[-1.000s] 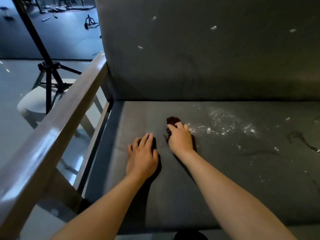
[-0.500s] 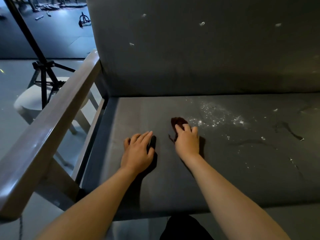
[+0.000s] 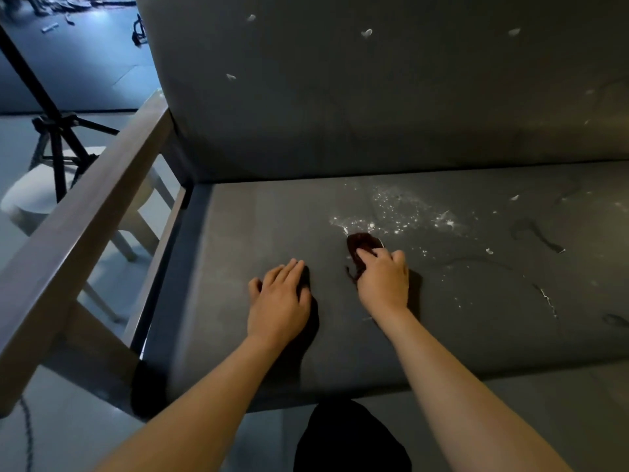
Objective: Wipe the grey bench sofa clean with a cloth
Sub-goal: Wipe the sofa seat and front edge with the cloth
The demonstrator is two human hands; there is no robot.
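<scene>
- The grey bench sofa (image 3: 255,233) fills most of my view. Its seat runs from the near edge to the far fold, and its backrest (image 3: 374,114) stands upright behind it.
- A pale wooden armrest (image 3: 85,226) closes the sofa's left end and slants from the near left up to the backrest's corner.
- On the floor beyond the armrest, to the far left, a black tripod (image 3: 51,131) stands in front of a white stool (image 3: 30,195).
- Both my bare forearms reach in from the near edge, side by side over the left half of the seat.
- My left hand (image 3: 279,301) lies palm down on the seat with the fingers straight and close together. It holds nothing.
- My right hand (image 3: 383,284) is just to the right of the left hand and a little farther in. Its fingers are curled over the cloth and press it onto the seat.
- The cloth (image 3: 360,243) is a small dark reddish-brown wad. Most of it is under my right hand. A rounded lump shows past my fingertips, and a thin tail shows at the hand's left side.
- A patch of white specks (image 3: 401,216) spreads over the seat just beyond the cloth and off to its right, and the cloth's far edge touches the patch.
- Dark smears (image 3: 541,236) mark the seat farther right, well apart from my hands.
- A few white flecks (image 3: 367,33) cling to the upper backrest.
</scene>
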